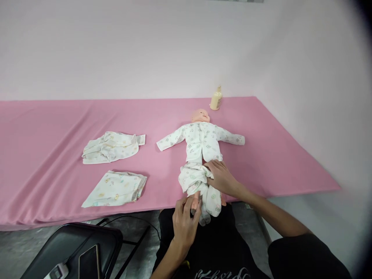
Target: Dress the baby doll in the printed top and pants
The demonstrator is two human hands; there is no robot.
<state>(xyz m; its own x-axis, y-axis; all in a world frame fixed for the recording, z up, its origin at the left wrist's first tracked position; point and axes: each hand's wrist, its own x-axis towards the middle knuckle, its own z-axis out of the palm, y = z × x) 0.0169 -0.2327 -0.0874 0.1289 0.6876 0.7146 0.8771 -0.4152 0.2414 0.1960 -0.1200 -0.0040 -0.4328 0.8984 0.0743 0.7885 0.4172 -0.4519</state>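
Note:
A baby doll lies on its back, head away from me, arms spread. It wears a white printed jacket with long sleeves. White printed baby pants are bunched over its lower body, one leg of them hanging toward the table's front edge. My right hand grips the bunched waist part, thumb tucked under the cloth. At the near edge, my left hand closes its fingers around the doll's bare lower leg. The foot is mostly hidden by those fingers.
Two folded printed baby garments, an upper one and a lower one, lie to the left. A pump bottle stands near the wall behind the doll. Below the pink-covered table, a black chair carries a phone.

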